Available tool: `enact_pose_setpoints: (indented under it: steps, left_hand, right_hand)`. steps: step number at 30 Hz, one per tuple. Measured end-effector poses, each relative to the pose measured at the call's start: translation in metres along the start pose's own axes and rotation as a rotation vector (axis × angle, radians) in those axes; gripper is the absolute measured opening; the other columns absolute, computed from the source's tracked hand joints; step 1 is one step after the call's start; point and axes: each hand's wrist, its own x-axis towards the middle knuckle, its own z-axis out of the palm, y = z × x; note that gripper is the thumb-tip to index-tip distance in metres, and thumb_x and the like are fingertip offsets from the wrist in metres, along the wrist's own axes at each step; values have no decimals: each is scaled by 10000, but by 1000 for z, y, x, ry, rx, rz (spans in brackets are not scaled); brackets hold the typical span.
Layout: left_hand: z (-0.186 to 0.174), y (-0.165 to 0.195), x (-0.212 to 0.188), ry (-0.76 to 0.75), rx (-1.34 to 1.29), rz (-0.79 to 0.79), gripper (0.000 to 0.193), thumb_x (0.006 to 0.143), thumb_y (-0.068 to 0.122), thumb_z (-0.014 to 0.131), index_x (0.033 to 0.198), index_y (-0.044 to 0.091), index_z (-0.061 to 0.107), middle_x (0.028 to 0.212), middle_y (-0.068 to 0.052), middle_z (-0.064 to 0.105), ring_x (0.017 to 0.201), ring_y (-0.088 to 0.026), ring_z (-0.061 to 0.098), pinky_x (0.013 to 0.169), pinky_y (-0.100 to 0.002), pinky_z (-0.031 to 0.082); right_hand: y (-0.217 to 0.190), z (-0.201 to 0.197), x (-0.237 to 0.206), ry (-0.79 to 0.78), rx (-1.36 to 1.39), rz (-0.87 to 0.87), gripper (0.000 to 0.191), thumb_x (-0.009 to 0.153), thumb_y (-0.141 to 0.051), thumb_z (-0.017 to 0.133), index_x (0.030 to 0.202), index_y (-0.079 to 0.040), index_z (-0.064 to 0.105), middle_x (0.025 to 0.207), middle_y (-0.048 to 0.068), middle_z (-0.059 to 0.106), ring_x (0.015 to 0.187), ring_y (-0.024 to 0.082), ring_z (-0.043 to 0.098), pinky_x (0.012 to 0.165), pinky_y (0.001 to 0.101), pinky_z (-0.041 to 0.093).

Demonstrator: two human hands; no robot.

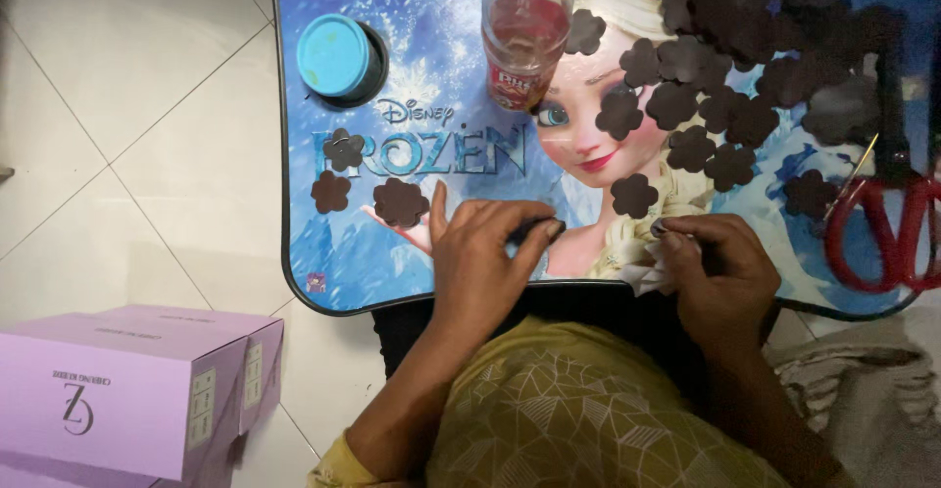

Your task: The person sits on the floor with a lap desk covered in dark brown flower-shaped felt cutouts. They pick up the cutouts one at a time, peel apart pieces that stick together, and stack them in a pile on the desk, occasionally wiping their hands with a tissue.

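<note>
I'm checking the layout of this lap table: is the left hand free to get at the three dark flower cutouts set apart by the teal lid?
Probably yes. The left hand rests on the lap table just beside the three dark flower cutouts, with nothing lying between them; the teal lid and bottle stand farther back.

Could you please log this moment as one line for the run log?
left hand: pinching dark flower cutout | right hand: holding white scrap | tray table: bottle, scissors

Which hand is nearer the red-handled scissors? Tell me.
Right. The right hand sits just left of the red-handled scissors; the left hand is farther left, beyond it.
</note>
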Motion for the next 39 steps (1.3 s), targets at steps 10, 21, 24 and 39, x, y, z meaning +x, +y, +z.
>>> enact_pose_setpoints:
  steps: [10,21,24,39]
  left_hand:
    - [-4,-23,-18,119,183,72,209,933,237,756,1142,229,765,1180,19,674,1150,-235,591,1225,-613,238]
    - [3,-27,3,94,223,92,292,900,302,768,1190,266,768,1242,4,643,1170,-257,555,1211,-616,236]
    - [1,-27,8,88,205,107,275,906,290,769,1178,253,772,1242,13,646,1167,-245,555,1224,-610,239]
    - [1,-35,-20,26,157,282,223,825,192,819,1038,236,766,1206,78,684,1147,-217,585,1219,-675,204]
  right_hand:
    - [-28,17,10,-56,-187,-1,128,963,-10,734,1090,-20,730,1043,99,719,958,182,688,850,297,526]
    - [-49,66,30,-318,-473,-421,212,832,-49,790,1035,-75,733,947,86,683,848,284,634,751,397,491]
    - [-42,55,26,-365,-355,-321,180,830,-42,763,1004,-79,732,944,71,704,852,265,646,766,372,492]
    - [14,25,2,-89,203,85,76,988,11,687,1065,9,689,1080,93,700,997,134,659,915,267,526]
